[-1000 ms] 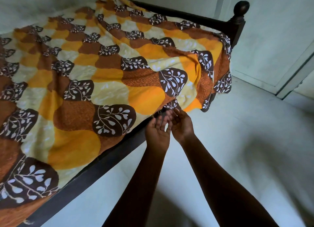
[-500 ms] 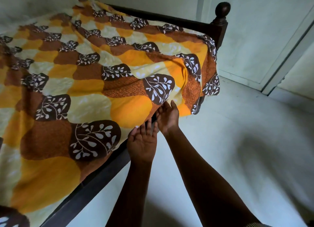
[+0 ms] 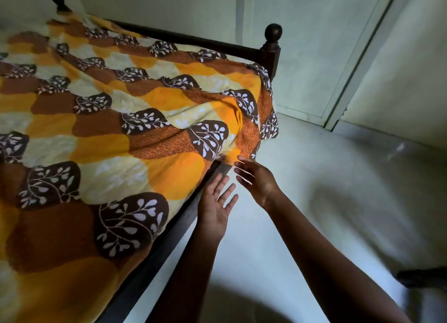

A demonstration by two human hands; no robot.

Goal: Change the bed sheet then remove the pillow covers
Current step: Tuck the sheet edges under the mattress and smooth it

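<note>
The bunched corner of the orange, brown and cream leaf-printed bed sheet hangs loose by the knobbed post; an uneven tug could likely drag it askew; spread over the bed, its long axis follows the dark wooden side rail postward; left hand and right hand hover flat-fingered, holding nothing.

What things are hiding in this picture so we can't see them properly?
Head view, mattress: covered all over by the bed sheet.
Head view, pillows: none shows; the bed runs past the left edge.
Head view, dark thing on the floor: blurred and cut by the right edge.
Head view, right hand: blur hides whether its fingertips touch the sheet's hanging corner.
</note>
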